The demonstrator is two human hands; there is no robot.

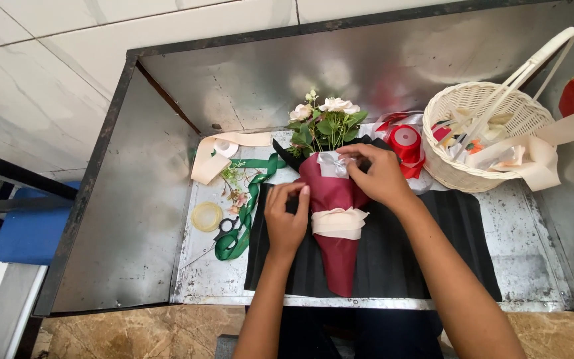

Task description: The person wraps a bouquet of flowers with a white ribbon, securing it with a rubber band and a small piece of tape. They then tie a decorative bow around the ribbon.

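Both our hands are on the bouquet (335, 219): left hand (286, 223) presses the maroon wrap's left edge, right hand (379, 174) pinches the small white bow (331, 163) near the flowers (323, 119). It lies mid-counter on black paper (400, 252). Green ribbon (244, 213) and scissors (228, 226) lie left, wicker basket (479, 143) far right.

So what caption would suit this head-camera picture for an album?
Two hands, left hand and right hand, on a maroon-wrapped bouquet beside a wicker basket.
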